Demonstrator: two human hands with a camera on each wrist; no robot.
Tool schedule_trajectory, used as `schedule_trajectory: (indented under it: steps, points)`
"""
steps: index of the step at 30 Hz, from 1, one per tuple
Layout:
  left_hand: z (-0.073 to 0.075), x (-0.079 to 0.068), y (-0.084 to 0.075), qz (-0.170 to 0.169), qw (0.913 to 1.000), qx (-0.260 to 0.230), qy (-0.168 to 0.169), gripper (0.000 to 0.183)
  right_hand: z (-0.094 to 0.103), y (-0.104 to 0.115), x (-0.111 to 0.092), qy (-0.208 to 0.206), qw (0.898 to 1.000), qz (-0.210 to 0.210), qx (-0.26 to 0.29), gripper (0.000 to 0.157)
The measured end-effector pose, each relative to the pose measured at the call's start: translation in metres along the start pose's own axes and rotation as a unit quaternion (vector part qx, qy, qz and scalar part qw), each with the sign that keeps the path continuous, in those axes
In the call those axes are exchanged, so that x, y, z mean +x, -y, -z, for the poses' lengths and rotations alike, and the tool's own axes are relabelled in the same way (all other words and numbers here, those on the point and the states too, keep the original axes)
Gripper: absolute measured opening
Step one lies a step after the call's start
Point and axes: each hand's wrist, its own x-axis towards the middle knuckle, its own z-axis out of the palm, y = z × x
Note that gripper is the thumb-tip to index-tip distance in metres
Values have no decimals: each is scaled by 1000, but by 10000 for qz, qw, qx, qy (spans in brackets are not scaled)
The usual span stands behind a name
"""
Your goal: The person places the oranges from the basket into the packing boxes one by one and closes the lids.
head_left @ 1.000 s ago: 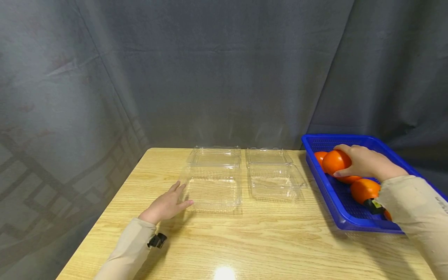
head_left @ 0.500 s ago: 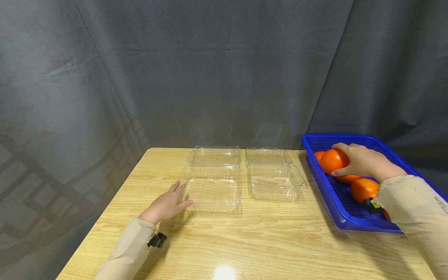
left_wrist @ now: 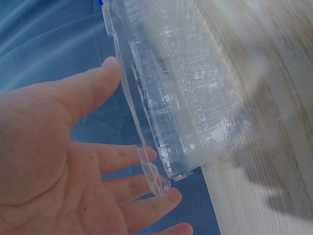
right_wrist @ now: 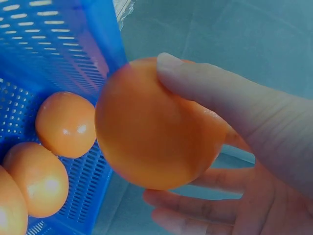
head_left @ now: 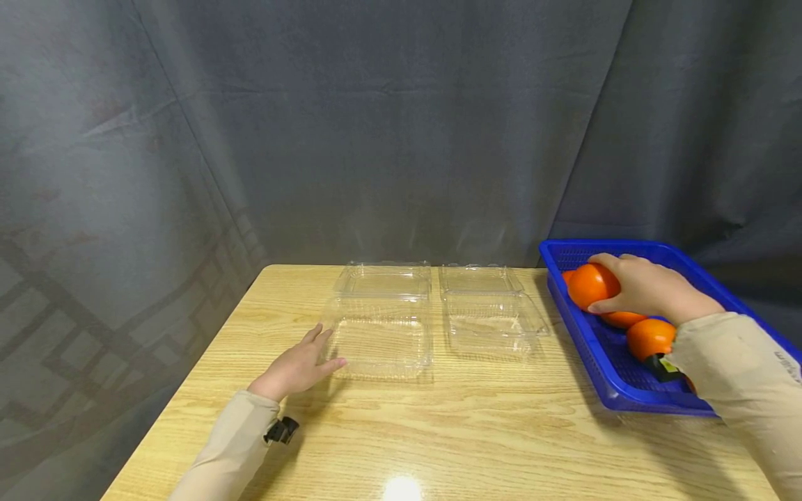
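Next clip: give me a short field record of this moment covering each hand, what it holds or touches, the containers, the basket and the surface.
left hand: open, fingers straight, touching the near left edge of the left clear container
right hand: grips one orange fruit, lifted above the basket's left side
clear containers: two, lids open, side by side, both without fruit; right clear container untouched
blue basket: at the table's right, holds more orange fruits, exact count unclear
surface: wooden table, grey curtain behind

The right sleeve hides part of the blue basket.
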Motion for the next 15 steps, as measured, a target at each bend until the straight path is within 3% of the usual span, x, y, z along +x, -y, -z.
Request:
schedule_trajectory:
  steps: [15]
  points:
    - [0, 0, 0, -34, 10000, 26, -10, 73, 6, 9, -1, -21, 10000, 57, 11, 86]
